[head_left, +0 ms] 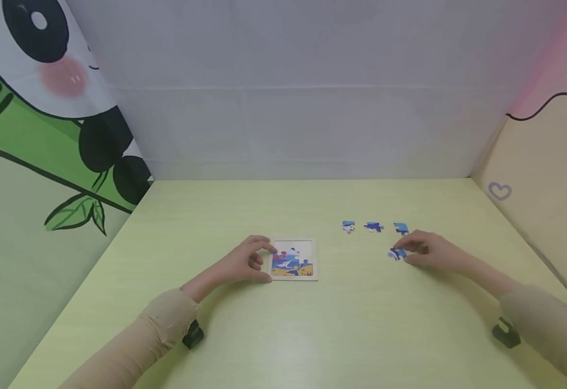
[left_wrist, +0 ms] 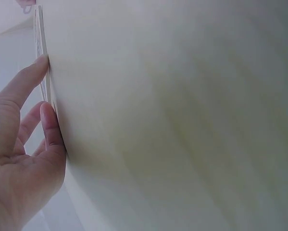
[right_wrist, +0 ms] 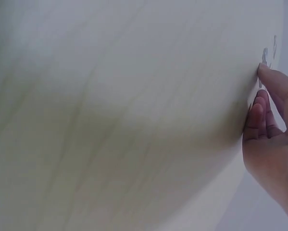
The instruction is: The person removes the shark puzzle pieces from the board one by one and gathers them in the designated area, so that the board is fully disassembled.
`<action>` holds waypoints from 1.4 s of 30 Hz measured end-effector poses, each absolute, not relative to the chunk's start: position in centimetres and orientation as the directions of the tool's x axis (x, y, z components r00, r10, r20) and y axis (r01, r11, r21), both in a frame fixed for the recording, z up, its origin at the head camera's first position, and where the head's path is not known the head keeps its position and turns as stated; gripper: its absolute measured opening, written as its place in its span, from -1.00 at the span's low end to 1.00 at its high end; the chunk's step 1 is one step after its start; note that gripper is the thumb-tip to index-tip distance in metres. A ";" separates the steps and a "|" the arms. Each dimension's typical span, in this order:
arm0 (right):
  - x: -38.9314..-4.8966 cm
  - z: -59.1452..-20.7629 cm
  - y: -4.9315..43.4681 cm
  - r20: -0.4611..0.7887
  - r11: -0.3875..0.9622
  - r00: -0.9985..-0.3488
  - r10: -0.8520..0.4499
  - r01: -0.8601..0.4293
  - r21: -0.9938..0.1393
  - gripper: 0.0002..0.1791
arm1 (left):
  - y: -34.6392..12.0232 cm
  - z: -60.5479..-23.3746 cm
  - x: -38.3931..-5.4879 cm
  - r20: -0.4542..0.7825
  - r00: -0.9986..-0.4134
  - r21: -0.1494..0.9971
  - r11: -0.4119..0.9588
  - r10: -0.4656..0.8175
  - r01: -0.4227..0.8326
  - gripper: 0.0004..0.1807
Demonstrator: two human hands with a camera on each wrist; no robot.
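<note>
A small square jigsaw puzzle in a white frame (head_left: 315,259) lies on the table, its lower part filled with a blue and yellow picture and pale backing showing at the upper right. My left hand (head_left: 245,261) holds the frame's left side, index finger at the upper part and thumb near the lower corner. In the left wrist view, the thumb of that hand (left_wrist: 23,130) presses the frame's edge (left_wrist: 45,72). Over to the right, my right hand (head_left: 431,251) pinches a blue and white puzzle piece (head_left: 395,253) between thumb and fingers, close over the table.
Three loose puzzle pieces lie in a row behind the right hand: one left (head_left: 348,226), one middle (head_left: 373,227), one right (head_left: 401,228). A pale wall (head_left: 312,135) rises at the table's back edge, and printed cloth panels (head_left: 546,216) flank the sides.
</note>
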State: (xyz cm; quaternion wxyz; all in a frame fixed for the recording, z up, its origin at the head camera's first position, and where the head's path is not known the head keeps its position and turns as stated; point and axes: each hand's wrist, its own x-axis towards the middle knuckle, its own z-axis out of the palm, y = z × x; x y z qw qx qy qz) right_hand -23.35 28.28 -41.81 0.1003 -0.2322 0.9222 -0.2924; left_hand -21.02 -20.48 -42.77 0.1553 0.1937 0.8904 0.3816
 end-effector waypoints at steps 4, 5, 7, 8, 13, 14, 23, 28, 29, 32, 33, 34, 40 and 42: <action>-23.4 -41.8 28.7 -0.035 0.707 -0.872 -0.488 -0.371 -0.602 -0.67 | -20.5 -42.7 -20.9 -0.130 -0.877 0.740 0.634 0.462 0.225 -0.35; -23.5 -41.8 28.9 -0.034 0.706 -0.874 -0.485 -0.368 -0.604 -0.67 | -20.5 -42.7 -20.9 -0.129 -0.877 0.741 0.633 0.463 0.225 -0.35; -23.5 -41.8 29.1 -0.037 0.704 -0.876 -0.481 -0.361 -0.611 -0.67 | -20.5 -42.6 -20.8 -0.127 -0.877 0.745 0.628 0.464 0.224 -0.35; -23.6 -41.8 29.3 -0.037 0.703 -0.878 -0.477 -0.356 -0.616 -0.67 | -20.5 -42.6 -20.8 -0.126 -0.876 0.746 0.627 0.465 0.226 -0.35; -23.8 -42.0 29.9 -0.052 0.705 -0.885 -0.463 -0.332 -0.626 -0.67 | -20.5 -42.6 -20.8 -0.125 -0.875 0.743 0.629 0.467 0.230 -0.35; -23.8 -42.0 30.0 -0.054 0.702 -0.885 -0.462 -0.328 -0.632 -0.67 | -20.5 -42.6 -20.8 -0.124 -0.876 0.743 0.629 0.466 0.229 -0.35; -23.7 -42.0 30.3 -0.078 0.683 -0.893 -0.444 -0.281 -0.674 -0.67 | -20.5 -42.6 -20.9 -0.125 -0.873 0.742 0.629 0.471 0.233 -0.34; -23.6 -42.0 30.2 -0.071 0.683 -0.894 -0.442 -0.284 -0.673 -0.67 | -20.5 -42.7 -20.9 -0.129 -0.874 0.741 0.632 0.468 0.228 -0.34; -23.6 -42.0 30.2 -0.070 0.683 -0.894 -0.443 -0.285 -0.672 -0.67 | -20.5 -42.7 -20.9 -0.130 -0.874 0.742 0.631 0.468 0.227 -0.34; -23.6 -42.0 30.1 -0.069 0.681 -0.894 -0.443 -0.286 -0.674 -0.67 | -20.5 -42.6 -20.9 -0.132 -0.874 0.744 0.629 0.467 0.224 -0.34; -23.6 -42.0 30.2 -0.069 0.679 -0.894 -0.444 -0.285 -0.676 -0.67 | -20.5 -42.6 -20.9 -0.133 -0.874 0.743 0.630 0.468 0.224 -0.34; -23.6 -42.1 30.2 -0.069 0.677 -0.893 -0.446 -0.286 -0.678 -0.67 | -20.5 -42.6 -20.9 -0.133 -0.874 0.744 0.630 0.467 0.224 -0.34; -23.7 -42.2 30.3 -0.079 0.673 -0.892 -0.446 -0.276 -0.686 -0.67 | -20.4 -42.5 -20.9 -0.135 -0.875 0.739 0.636 0.464 0.223 -0.34; -23.7 -42.2 30.4 -0.085 0.679 -0.893 -0.442 -0.271 -0.682 -0.67 | -20.4 -42.5 -20.9 -0.137 -0.876 0.737 0.638 0.462 0.222 -0.34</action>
